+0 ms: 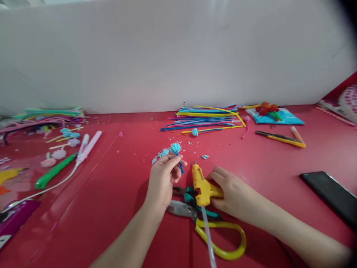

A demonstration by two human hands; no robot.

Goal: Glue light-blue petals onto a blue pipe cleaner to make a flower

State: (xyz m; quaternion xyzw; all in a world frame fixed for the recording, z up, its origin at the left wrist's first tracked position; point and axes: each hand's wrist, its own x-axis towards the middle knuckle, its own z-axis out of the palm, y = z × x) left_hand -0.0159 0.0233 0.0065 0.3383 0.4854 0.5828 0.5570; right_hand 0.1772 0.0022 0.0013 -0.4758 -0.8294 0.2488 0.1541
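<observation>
Pinched in my left hand is the dark blue stem of a light blue pipe-cleaner flower, its fluffy head pointing up and away from me. My right hand is wrapped round the handle of a yellow hot glue gun, with a clear glue stick coming out of its back end. The gun's nozzle points away from me, apart from the flower. Beneath the gun lie yellow-handled scissors and teal-handled pliers, partly covered. Light blue fluff clippings are scattered behind my left hand.
A bundle of coloured pipe cleaners lies by the white wall, with a small blue flower before it. A yellow cutter knife and a black phone are at right. Leftward lie a pink hair iron, a green-handled tool and finished flowers.
</observation>
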